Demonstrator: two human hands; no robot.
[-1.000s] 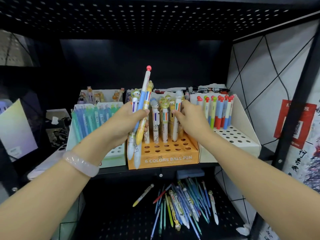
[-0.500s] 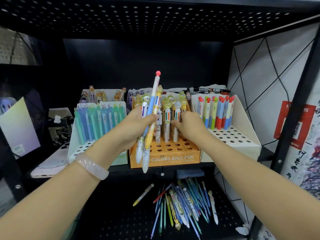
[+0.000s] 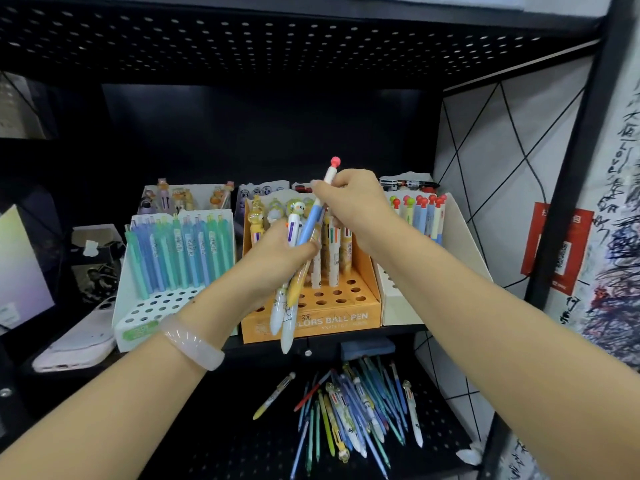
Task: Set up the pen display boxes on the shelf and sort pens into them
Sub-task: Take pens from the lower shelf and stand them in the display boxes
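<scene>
My left hand [image 3: 277, 258] holds a bunch of pens [image 3: 289, 306] in front of the orange display box [image 3: 346, 320]. My right hand [image 3: 349, 199] pinches the top of the blue-and-white pen with a red cap [image 3: 313, 220] that sticks up from that bunch. The orange box holds several cartoon-topped pens at its back rows. To its left, a white-green box [image 3: 138, 317] carries blue and teal pens. A white box [image 3: 457, 244] on the right has pens with red and green tops.
A loose pile of pens [image 3: 349, 414] lies on the lower perforated shelf. More boxes with figure pens [image 3: 180, 199] stand behind. A white phone [image 3: 79, 337] rests at the shelf's left end. A black upright post [image 3: 571, 168] stands at the right.
My right hand left the pens in the orange box and rose to grip the top of the red-capped pen held in my left hand. The left hand shifted slightly right.
</scene>
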